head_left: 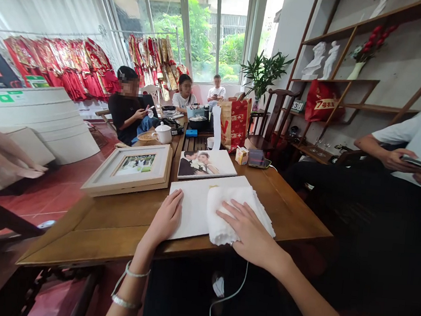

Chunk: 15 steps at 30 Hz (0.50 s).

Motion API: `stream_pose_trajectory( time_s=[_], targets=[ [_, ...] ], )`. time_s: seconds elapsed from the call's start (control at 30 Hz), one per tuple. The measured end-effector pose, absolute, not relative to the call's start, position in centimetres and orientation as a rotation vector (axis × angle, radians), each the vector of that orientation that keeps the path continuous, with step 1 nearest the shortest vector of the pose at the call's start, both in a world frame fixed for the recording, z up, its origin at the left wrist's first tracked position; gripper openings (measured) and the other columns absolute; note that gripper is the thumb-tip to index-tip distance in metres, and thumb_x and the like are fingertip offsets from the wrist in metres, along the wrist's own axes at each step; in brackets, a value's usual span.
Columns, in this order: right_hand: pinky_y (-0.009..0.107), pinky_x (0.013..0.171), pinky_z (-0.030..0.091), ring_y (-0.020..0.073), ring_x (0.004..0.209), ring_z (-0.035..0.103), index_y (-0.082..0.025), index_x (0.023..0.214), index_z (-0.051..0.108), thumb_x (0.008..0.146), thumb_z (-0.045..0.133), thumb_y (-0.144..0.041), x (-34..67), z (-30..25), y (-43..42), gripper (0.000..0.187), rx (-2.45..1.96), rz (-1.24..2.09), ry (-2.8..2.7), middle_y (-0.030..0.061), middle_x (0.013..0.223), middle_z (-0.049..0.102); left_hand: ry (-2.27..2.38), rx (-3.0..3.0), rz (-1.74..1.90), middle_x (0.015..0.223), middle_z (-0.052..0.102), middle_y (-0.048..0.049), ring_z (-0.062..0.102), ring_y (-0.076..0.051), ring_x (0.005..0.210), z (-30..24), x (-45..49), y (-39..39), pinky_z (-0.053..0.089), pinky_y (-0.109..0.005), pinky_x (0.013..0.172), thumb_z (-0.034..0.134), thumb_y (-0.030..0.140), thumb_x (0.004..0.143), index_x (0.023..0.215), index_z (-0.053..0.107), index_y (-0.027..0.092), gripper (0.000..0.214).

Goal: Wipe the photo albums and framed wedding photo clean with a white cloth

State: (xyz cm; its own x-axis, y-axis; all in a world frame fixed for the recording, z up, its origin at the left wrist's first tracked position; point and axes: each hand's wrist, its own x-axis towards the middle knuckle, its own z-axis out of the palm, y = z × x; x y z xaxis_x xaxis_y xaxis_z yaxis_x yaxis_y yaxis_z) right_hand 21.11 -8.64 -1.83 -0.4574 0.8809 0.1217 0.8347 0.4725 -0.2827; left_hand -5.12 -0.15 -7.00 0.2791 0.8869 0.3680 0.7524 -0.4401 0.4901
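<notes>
A white rectangular board (194, 206) lies flat on the wooden table in front of me. My left hand (169, 216) rests along its left edge, with the fingers together and stretched out. On the board's right part lies a folded white cloth (222, 224) with ragged edges. My right hand (252, 226) presses flat on this cloth, fingers spread; the board under it is hidden. Just behind the board is a photo panel (206, 163) of a couple. To the left of it, a light wooden picture frame (131, 168) lies on another frame.
On the wooden table (115, 223) are a white lidded pot (163, 132), a red and brown paper bag (234, 123), a small box (241, 155) and a propped phone (258, 158). Several people sit around. A white cable (229, 296) hangs over my lap.
</notes>
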Motion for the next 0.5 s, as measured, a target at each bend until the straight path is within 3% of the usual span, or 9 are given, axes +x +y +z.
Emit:
stream_pose_trajectory(
  time_s=[0.33, 0.5],
  targets=[
    [0.053, 0.112, 0.015, 0.0304, 0.139, 0.02, -0.018, 0.138, 0.043, 0.074, 0.053, -0.015, 19.0, -1.6, -1.7, 0.065, -1.526, 0.221, -2.454, 0.0107, 0.15, 0.033, 1.518, 2.326, 0.871, 0.142, 0.045, -0.0138, 0.037, -0.024, 0.134, -6.9, -5.1, -0.1, 0.026, -0.046, 0.113, 0.034, 0.024, 0.09, 0.131, 0.05, 0.013, 0.045],
    [0.053, 0.112, 0.012, 0.0324, 0.139, 0.019, -0.017, 0.136, 0.046, 0.076, 0.055, -0.016, 17.8, -1.6, -2.1, 0.061, -1.535, 0.118, -2.459, 0.0127, 0.149, 0.034, 1.502, 2.318, 0.893, 0.142, 0.044, -0.0112, 0.037, -0.023, 0.134, -7.0, -5.2, -0.1, 0.027, -0.045, 0.114, 0.035, 0.024, 0.09, 0.132, 0.049, 0.017, 0.045]
  ],
)
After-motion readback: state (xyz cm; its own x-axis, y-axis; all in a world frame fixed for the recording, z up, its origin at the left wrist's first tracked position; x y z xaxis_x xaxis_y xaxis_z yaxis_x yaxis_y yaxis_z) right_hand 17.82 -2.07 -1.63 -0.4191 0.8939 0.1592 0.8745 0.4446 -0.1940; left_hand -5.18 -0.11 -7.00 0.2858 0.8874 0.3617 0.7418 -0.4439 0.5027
